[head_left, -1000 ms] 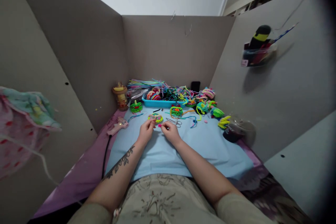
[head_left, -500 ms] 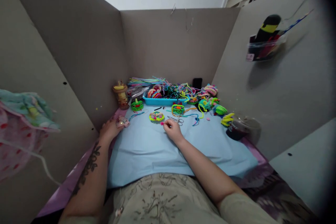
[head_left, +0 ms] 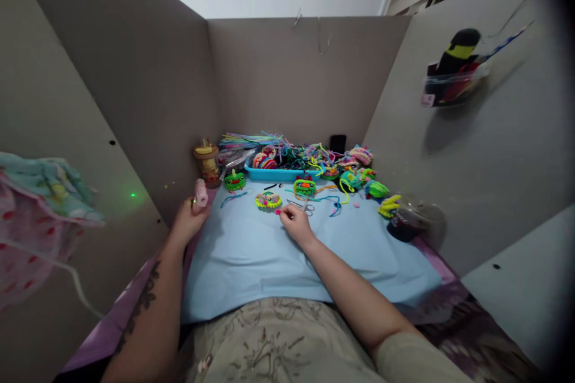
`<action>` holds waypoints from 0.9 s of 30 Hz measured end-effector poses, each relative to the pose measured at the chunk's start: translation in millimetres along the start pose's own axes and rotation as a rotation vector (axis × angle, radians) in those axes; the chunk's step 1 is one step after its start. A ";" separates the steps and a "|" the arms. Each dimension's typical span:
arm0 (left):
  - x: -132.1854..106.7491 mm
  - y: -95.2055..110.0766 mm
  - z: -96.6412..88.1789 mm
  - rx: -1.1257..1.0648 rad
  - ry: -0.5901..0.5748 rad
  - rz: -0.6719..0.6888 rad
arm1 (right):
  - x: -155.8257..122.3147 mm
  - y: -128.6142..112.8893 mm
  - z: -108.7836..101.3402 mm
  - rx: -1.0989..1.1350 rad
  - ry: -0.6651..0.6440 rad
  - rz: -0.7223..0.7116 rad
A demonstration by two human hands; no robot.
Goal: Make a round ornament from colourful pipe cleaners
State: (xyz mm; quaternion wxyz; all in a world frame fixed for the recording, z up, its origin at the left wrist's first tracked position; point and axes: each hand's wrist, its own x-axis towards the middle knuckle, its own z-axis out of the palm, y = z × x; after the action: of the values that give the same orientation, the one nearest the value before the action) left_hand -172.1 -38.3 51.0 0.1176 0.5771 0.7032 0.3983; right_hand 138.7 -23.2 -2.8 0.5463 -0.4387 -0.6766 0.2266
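My left hand (head_left: 187, 220) is wrapped around a small pink hand-held tool (head_left: 200, 194) at the left edge of the cloth. The tool is raised, its blunt end up; its exact kind is unclear. My right hand (head_left: 294, 220) pinches a tiny magenta piece (head_left: 278, 212) low over the blue cloth (head_left: 269, 263). Just beyond it lie scissors (head_left: 308, 207). A round yellow-green crocheted piece (head_left: 268, 200) with pink and grey dots lies ahead and left of that hand. Behind the scissors sits a green crocheted piece (head_left: 304, 188) with an orange middle.
A blue tray (head_left: 283, 175) at the back holds tangled yarn. Left of it stand a green crocheted figure (head_left: 235, 181) and a lidded cup (head_left: 207, 164). Colourful crocheted pieces (head_left: 359, 176) and a dark container (head_left: 402, 227) line the right. Grey panels (head_left: 309, 78) enclose the table.
My left hand has taken hold of the pink tool and tilted it up off the table edge. A green light spot now shows on the left panel. My right hand stays put.
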 end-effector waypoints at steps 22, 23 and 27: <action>-83.0 62.1 87.6 0.000 -0.402 0.620 | 2.4 0.0 -3.6 0.006 0.117 -0.012; -82.9 61.9 88.1 0.004 -0.409 0.629 | 2.4 -0.2 -3.7 0.000 0.120 -0.016; -82.5 61.0 89.7 0.062 -0.410 0.644 | 2.5 0.1 -3.4 -0.004 0.127 -0.028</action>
State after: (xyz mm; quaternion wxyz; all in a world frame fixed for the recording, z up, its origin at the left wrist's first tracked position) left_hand -47.0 -73.8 10.4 0.1069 0.8395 0.4595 0.2695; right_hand 141.9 -21.7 -0.5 0.5904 -0.4439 -0.6470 0.1893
